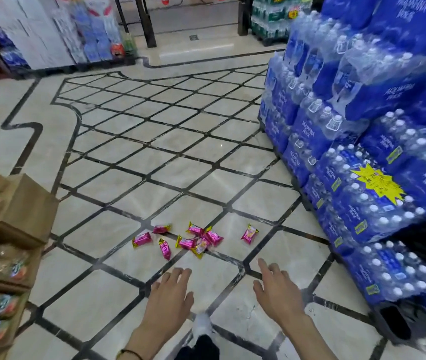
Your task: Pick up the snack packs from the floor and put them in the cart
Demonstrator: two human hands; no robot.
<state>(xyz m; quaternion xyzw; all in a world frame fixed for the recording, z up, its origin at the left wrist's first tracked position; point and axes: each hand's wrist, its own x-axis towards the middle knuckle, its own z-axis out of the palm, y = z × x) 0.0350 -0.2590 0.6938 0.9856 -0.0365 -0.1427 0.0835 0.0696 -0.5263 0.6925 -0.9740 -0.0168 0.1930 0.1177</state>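
Several small pink snack packs with gold ends lie scattered on the tiled floor. A cluster (201,239) sits in the middle, three lie apart to its left (142,239), and one (249,234) lies alone to the right. My left hand (171,294) and my right hand (276,289) reach forward, palms down, fingers straight and spread, above the floor just short of the packs. Neither holds anything. No cart is in view.
Stacked blue shrink-wrapped water bottle cases (367,162) rise along the right. Cardboard display boxes of packaged goods (4,245) stand at the left edge. More stacked goods (58,32) stand at the far back. My shoe (202,326) is between my forearms.
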